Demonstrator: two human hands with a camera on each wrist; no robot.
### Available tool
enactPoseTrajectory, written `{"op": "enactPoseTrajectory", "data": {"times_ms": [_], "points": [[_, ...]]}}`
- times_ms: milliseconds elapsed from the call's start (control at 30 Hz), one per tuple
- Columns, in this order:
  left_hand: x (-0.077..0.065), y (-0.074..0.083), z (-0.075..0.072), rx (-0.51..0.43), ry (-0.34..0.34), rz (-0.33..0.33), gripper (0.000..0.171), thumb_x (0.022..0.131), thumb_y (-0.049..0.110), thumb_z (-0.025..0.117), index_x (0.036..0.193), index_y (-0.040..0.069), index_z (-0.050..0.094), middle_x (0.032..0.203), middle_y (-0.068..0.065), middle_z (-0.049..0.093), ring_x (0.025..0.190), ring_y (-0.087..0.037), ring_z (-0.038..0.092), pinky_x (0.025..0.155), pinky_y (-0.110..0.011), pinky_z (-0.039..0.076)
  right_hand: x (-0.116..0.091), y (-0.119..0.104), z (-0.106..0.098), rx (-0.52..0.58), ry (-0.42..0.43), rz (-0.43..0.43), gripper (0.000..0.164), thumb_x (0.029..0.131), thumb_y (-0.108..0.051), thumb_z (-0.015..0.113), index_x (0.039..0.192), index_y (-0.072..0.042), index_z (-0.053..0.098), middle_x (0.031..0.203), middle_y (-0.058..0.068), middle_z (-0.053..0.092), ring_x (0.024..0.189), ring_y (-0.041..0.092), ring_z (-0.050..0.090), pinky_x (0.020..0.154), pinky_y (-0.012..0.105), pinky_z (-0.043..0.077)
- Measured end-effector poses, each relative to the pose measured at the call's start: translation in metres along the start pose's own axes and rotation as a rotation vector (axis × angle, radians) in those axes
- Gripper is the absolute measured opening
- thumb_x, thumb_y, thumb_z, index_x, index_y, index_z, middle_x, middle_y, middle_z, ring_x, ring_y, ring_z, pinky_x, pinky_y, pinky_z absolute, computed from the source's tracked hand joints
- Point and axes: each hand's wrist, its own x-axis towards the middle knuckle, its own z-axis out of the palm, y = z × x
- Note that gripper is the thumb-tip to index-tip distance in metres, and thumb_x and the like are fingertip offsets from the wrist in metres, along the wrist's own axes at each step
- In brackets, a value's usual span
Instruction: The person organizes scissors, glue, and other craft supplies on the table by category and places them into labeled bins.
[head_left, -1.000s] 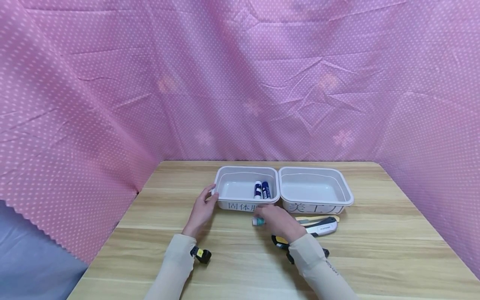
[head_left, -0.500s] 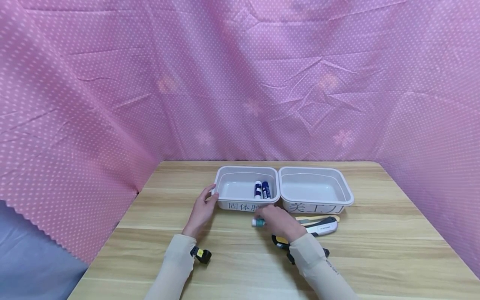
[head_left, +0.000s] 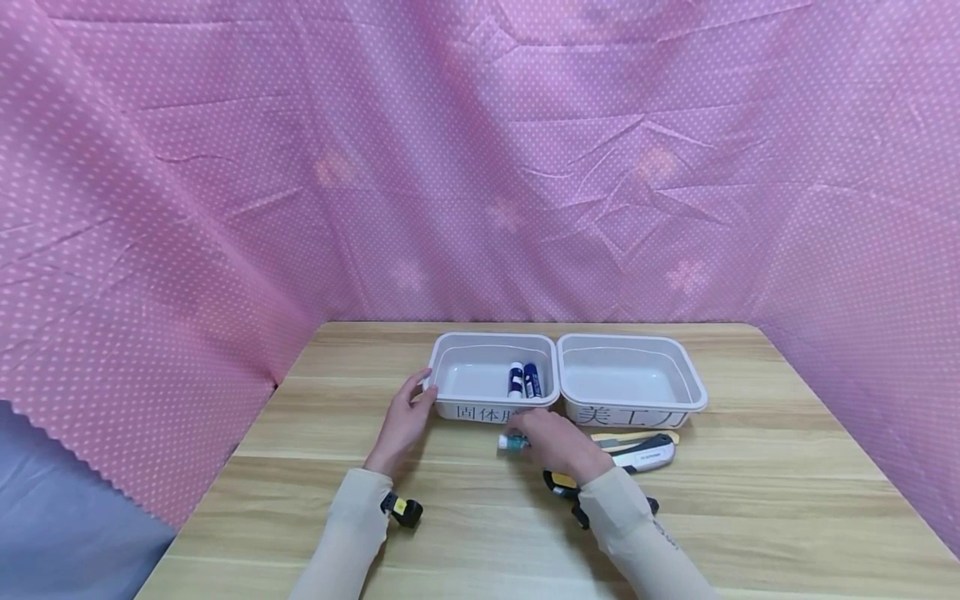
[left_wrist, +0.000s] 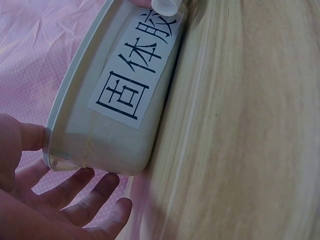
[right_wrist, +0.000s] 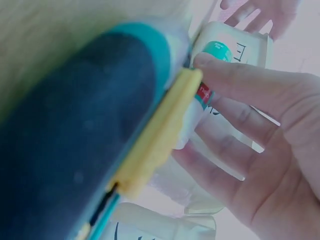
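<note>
My left hand [head_left: 403,423] holds the left end of a white plastic box [head_left: 450,408] labelled 固体胶. In the left wrist view its thumb is against the rim and the other fingers are at the end wall. My right hand [head_left: 557,442] pinches a glue stick [head_left: 513,443] with a white end and a green label between thumb and fingers, just in front of that box. Red print on the glue stick [right_wrist: 204,93] shows in the right wrist view; the fingers hide part of it. Two blue-and-white glue sticks [head_left: 516,380] lie inside the box, at its right.
A second white box [head_left: 633,412], labelled 美工刀, stands directly right of the first. Several utility knives [head_left: 651,455] lie in front of it, beside and partly under my right forearm. One dark knife [right_wrist: 85,100] looms blurred in the right wrist view. Pink dotted cloth [head_left: 480,167] hangs behind the table.
The glue stick in my right hand has shifted slightly to the left and tilted a little. My left hand and both boxes have stayed in place.
</note>
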Motion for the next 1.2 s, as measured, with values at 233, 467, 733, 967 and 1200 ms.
{"op": "enactPoseTrajectory", "data": {"times_ms": [233,467,733,967,1200], "points": [[0.001,-0.001,0.0,0.0,0.007,0.005,0.05,0.107,0.032,0.052,0.155,0.019,0.043,0.153,-0.022,0.047,0.137,-0.04,0.05,0.115,-0.053,0.043,0.001,-0.003,-0.001,0.03,0.034,-0.054,0.029,0.088,-0.002,0.078,0.113,-0.016,0.075,0.109,-0.004,0.074,0.1,0.01,0.067,0.094,0.035,0.058],[0.002,0.0,0.0,-0.008,0.005,0.005,0.05,0.107,0.033,0.052,0.154,0.02,0.044,0.153,-0.021,0.048,0.138,-0.038,0.049,0.115,-0.052,0.042,0.005,-0.003,-0.003,0.054,0.077,-0.096,0.028,0.091,-0.003,0.075,0.116,-0.018,0.074,0.11,-0.006,0.073,0.102,0.007,0.065,0.096,0.033,0.057],[0.001,-0.001,-0.001,0.012,0.003,0.001,0.051,0.107,0.033,0.052,0.155,0.02,0.043,0.153,-0.022,0.047,0.139,-0.039,0.048,0.115,-0.054,0.042,0.008,-0.004,-0.005,0.031,0.12,-0.15,0.029,0.091,-0.005,0.077,0.117,-0.016,0.072,0.109,-0.006,0.073,0.099,0.006,0.065,0.091,0.03,0.058],[0.001,-0.002,0.001,-0.023,0.007,0.017,0.049,0.108,0.029,0.052,0.154,0.017,0.044,0.15,-0.023,0.05,0.134,-0.038,0.052,0.113,-0.052,0.045,0.005,-0.005,-0.01,0.093,0.17,-0.201,0.035,0.09,-0.005,0.077,0.123,-0.013,0.071,0.115,-0.001,0.075,0.104,0.012,0.069,0.093,0.032,0.058],[0.002,-0.003,0.002,-0.03,0.009,0.019,0.049,0.108,0.029,0.052,0.154,0.017,0.044,0.149,-0.023,0.05,0.133,-0.037,0.053,0.113,-0.051,0.045,0.002,-0.007,-0.016,0.182,0.224,-0.195,0.036,0.091,-0.006,0.075,0.125,-0.012,0.069,0.118,0.002,0.074,0.107,0.015,0.071,0.094,0.033,0.059]]}}
